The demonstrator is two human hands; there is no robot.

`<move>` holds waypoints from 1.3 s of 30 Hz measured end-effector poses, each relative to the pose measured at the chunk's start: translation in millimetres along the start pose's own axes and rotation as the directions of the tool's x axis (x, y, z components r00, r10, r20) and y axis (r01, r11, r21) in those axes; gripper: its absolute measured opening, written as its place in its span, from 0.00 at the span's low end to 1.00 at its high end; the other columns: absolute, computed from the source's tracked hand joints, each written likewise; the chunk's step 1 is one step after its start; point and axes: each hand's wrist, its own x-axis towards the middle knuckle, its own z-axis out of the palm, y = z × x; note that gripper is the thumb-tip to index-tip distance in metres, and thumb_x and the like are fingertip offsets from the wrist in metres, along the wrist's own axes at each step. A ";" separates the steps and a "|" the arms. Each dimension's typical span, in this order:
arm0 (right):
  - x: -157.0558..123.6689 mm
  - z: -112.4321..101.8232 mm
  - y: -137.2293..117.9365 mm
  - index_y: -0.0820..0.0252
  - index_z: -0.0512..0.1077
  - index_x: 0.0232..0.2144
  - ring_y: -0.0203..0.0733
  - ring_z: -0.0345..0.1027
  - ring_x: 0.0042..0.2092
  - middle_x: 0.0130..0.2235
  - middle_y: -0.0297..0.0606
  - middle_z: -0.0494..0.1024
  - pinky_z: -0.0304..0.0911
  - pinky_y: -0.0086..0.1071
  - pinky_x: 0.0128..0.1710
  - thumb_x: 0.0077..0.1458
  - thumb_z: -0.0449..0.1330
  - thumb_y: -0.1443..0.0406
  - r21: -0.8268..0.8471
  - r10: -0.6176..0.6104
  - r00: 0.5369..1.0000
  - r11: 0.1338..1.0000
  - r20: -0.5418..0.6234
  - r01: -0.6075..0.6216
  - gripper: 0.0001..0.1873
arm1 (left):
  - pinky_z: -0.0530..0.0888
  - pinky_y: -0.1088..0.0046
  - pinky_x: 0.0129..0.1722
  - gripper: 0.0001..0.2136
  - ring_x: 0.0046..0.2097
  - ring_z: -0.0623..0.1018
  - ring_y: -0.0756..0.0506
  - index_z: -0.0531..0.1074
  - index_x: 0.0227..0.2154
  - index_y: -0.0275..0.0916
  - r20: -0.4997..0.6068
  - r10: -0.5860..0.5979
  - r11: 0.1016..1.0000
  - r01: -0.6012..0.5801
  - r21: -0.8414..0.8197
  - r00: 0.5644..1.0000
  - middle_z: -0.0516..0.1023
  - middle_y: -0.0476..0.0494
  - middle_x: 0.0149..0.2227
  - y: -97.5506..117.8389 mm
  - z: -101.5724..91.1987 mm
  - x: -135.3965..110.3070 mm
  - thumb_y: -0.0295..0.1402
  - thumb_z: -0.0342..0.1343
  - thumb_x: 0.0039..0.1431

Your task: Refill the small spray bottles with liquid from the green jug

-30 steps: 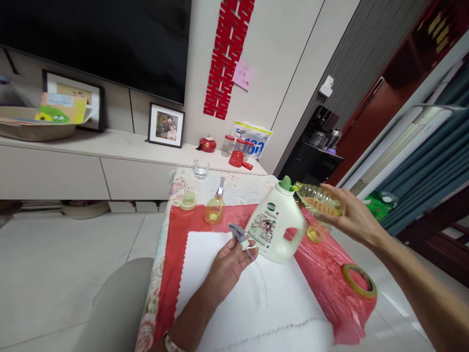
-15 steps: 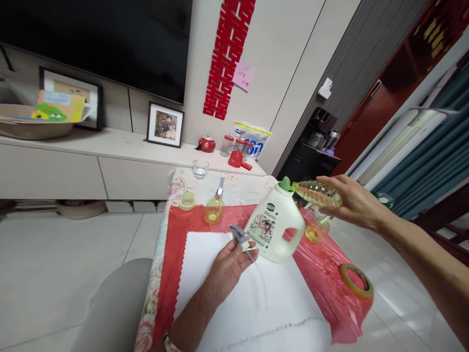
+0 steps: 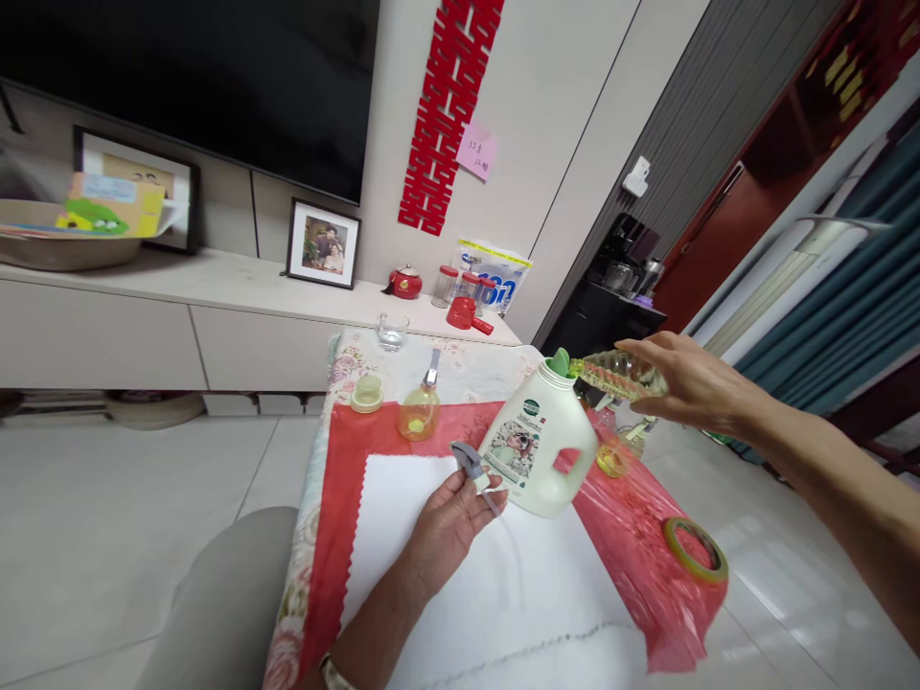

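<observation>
In my left hand (image 3: 451,522) is a grey spray-bottle trigger head (image 3: 471,464) with a thin clear tube hanging from it. My right hand (image 3: 686,379) grips a clear ribbed plastic bottle (image 3: 618,372), tipped on its side with its mouth at the opening of a cream jug (image 3: 540,436). The jug stands upright on the table, and a green spout (image 3: 559,361) shows in its neck. Some yellowish liquid lies along the tilted bottle. A pale cap (image 3: 367,393) and an amber spray bottle (image 3: 419,412) stand behind my left hand.
White paper (image 3: 431,585) and red plastic sheeting (image 3: 337,537) cover the flowered tablecloth. A tape roll (image 3: 696,549) lies at the right, with a clear bottle holding yellow liquid (image 3: 612,460) farther back. A glass cup (image 3: 392,331) stands at the table's far edge, before a white cabinet (image 3: 259,297).
The bottle in my right hand tilts slightly differently, its base a little lower, and its liquid has shifted. My left hand holds still with the trigger head.
</observation>
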 end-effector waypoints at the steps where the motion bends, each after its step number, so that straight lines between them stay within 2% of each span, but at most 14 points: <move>1: 1.2 -1.1 0.5 0.59 0.66 0.62 0.53 0.64 0.47 0.47 0.49 0.70 0.65 0.44 0.46 0.45 0.63 0.55 -0.005 -0.001 1.000 1.000 0.012 0.001 0.41 | 0.69 0.55 0.60 0.15 0.44 0.82 0.41 0.77 0.44 0.35 0.001 -0.001 1.000 0.001 0.000 1.000 0.82 0.38 0.43 -0.1 -0.2 -0.1 0.32 0.69 0.54; 8: 9.3 -4.9 2.8 0.57 0.66 0.62 0.52 0.62 0.46 0.47 0.47 0.70 0.62 0.43 0.46 0.42 0.62 0.58 -0.095 -0.055 0.998 0.994 -0.014 0.053 0.42 | 0.70 0.56 0.59 0.13 0.45 0.82 0.41 0.77 0.43 0.36 0.009 -0.008 1.000 0.008 -0.006 1.000 0.83 0.38 0.44 -1.0 -1.9 0.3 0.32 0.68 0.56; 14: 16.5 -14.1 -4.5 0.54 0.67 0.61 0.49 0.62 0.45 0.47 0.45 0.70 0.62 0.40 0.44 0.40 0.63 0.62 -0.234 -0.070 0.997 0.970 0.013 0.071 0.42 | 0.69 0.55 0.59 0.14 0.45 0.82 0.40 0.76 0.43 0.35 0.009 -0.010 1.000 0.010 -0.008 1.000 0.83 0.38 0.44 -1.4 -2.0 1.0 0.32 0.69 0.54; 21: 21.9 -24.9 -11.9 0.55 0.66 0.61 0.46 0.61 0.46 0.48 0.42 0.70 0.60 0.34 0.42 0.43 0.62 0.67 -0.334 -0.117 0.992 0.934 0.048 0.126 0.40 | 0.69 0.54 0.59 0.16 0.44 0.82 0.40 0.76 0.42 0.35 0.000 -0.021 1.000 0.021 -0.018 1.000 0.83 0.38 0.43 -1.7 -2.0 1.1 0.33 0.71 0.52; 27: 30.7 -33.3 -21.1 0.52 0.66 0.60 0.46 0.59 0.47 0.49 0.41 0.70 0.53 0.29 0.34 0.47 0.60 0.69 -0.384 -0.120 0.987 0.911 0.103 0.151 0.35 | 0.69 0.54 0.59 0.16 0.44 0.82 0.40 0.76 0.42 0.35 0.001 -0.014 1.000 0.014 -0.012 1.000 0.83 0.38 0.43 -2.3 -3.7 1.7 0.33 0.71 0.52; 33: 37.4 -35.3 -26.2 0.49 0.68 0.56 0.46 0.58 0.48 0.49 0.40 0.70 0.46 0.30 0.31 0.48 0.60 0.69 -0.445 -0.174 0.982 0.875 0.075 0.189 0.31 | 0.69 0.54 0.59 0.16 0.44 0.82 0.40 0.77 0.42 0.35 0.008 -0.015 1.000 0.015 -0.011 1.000 0.83 0.38 0.43 -2.6 -3.3 1.6 0.33 0.71 0.51; 39: 39.8 -38.6 -38.7 0.51 0.70 0.54 0.47 0.58 0.49 0.51 0.41 0.69 0.46 0.33 0.32 0.49 0.59 0.70 -0.526 -0.229 0.971 0.819 0.065 0.228 0.27 | 0.68 0.53 0.60 0.15 0.44 0.82 0.39 0.77 0.42 0.35 0.001 -0.013 1.000 0.013 -0.014 1.000 0.83 0.37 0.44 -2.8 -3.8 1.9 0.33 0.70 0.52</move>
